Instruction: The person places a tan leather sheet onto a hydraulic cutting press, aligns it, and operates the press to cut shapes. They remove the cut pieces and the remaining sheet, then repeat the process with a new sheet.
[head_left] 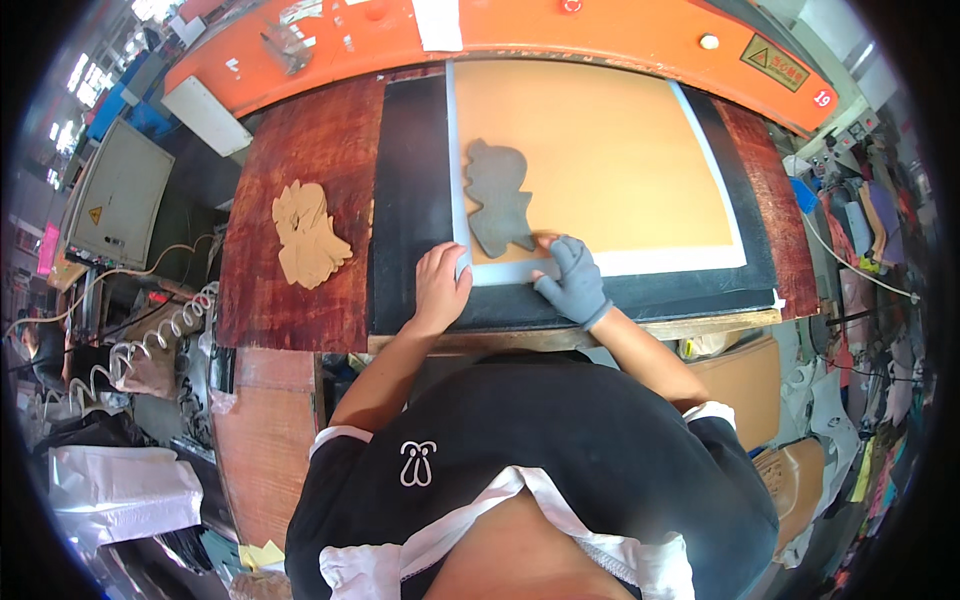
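Note:
A tan sheet (620,150) with pale edges lies over a black board. On its left part rests a dark grey cutting die (500,200) with a wavy, figure-like outline. My bare left hand (442,285) lies with its fingers stretched out on the sheet's near left corner. My right hand (575,283), in a grey glove with bare fingertips, is at the sheet's near edge. Its fingers are apart, with the fingertips at the die's lower right corner and the thumb nearer me. To the left sits a small pile of tan cut pieces (310,240) of similar outline.
An orange machine beam (520,30) with buttons spans the far side. The black board (415,200) sits on a reddish-brown worn table (250,290). A grey metal cabinet (120,195) and a coiled white hose (165,335) are at left. Hanging scraps crowd the right.

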